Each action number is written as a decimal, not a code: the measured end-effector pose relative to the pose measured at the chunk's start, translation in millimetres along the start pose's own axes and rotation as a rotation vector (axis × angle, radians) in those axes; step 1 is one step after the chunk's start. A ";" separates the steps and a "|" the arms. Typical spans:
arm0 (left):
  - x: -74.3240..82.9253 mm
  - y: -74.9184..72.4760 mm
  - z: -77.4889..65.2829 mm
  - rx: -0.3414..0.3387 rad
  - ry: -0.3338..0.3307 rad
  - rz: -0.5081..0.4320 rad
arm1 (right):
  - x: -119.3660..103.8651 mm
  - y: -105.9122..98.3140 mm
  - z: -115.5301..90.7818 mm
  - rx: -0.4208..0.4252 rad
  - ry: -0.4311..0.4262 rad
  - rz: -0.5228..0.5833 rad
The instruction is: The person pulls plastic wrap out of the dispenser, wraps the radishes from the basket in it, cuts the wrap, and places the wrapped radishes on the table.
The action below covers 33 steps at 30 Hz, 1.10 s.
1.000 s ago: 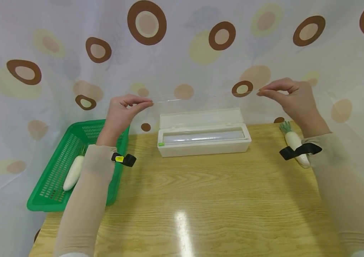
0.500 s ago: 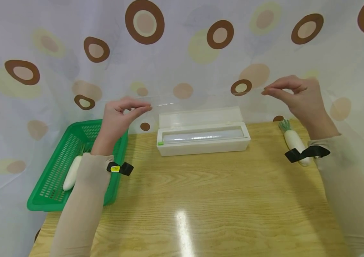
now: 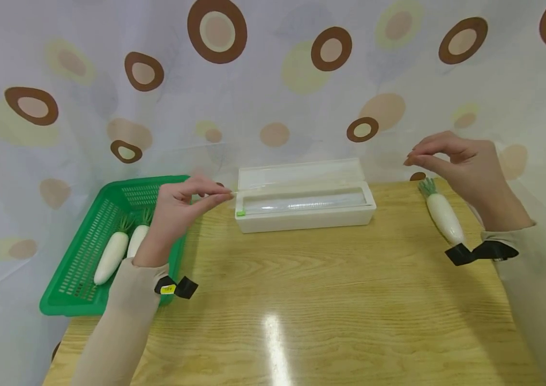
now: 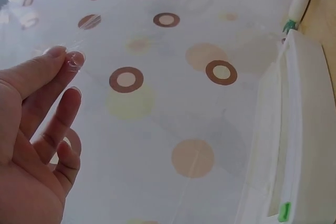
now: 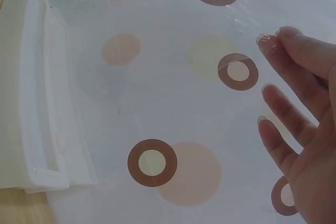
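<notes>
A thin clear sheet of cling film (image 4: 90,31) stretches between the two hands, hard to make out in the head view. My left hand (image 3: 176,214) pinches one corner between thumb and forefinger, near the left end of the white cling film box (image 3: 306,220). At the right, my right hand (image 3: 470,177) pinches the other corner, raised above the table; the right wrist view shows creased film (image 5: 244,11) at its fingertips. The box stands with its lid (image 3: 301,174) raised, and a film roll (image 3: 306,203) lies inside.
Left on the wooden table (image 3: 330,300) is a green basket (image 3: 72,310) with two white radishes (image 3: 111,258), one partly behind the left wrist. Another white radish (image 3: 445,217) lies at the right, near the right wrist. A patterned curtain (image 3: 273,80) hangs behind.
Both hands have come down, the left more clearly. My right hand has also shifted right, widening the gap between them. A second radish in the basket has come into view.
</notes>
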<state>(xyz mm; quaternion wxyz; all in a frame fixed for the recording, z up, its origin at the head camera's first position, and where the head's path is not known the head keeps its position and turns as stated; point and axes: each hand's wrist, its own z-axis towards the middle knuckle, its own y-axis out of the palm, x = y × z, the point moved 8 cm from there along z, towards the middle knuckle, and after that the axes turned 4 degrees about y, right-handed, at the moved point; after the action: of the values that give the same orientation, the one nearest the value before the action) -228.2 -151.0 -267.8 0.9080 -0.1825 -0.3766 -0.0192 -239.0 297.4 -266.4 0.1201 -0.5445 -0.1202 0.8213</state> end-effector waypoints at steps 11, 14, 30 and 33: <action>8.2 21.6 -41.7 -0.169 0.076 -0.082 | 4.2 4.6 -41.5 -0.199 -0.144 0.022; 7.6 28.9 -53.7 -0.223 0.065 -0.108 | 5.2 7.9 -52.9 -0.254 -0.210 0.076; -9.7 65.3 -116.1 -0.435 0.058 -0.142 | 37.4 36.1 -105.8 -0.485 -0.222 -0.126; -13.0 70.3 -125.4 -0.445 0.065 -0.128 | 46.7 42.1 -114.6 -0.498 -0.239 -0.130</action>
<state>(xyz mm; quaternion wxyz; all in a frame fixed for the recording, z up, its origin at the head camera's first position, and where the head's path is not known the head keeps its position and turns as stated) -140.6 -130.2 -380.5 0.8539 -0.3533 -0.3446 -0.1650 -153.7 280.7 -364.1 0.0202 -0.4475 -0.3665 0.8155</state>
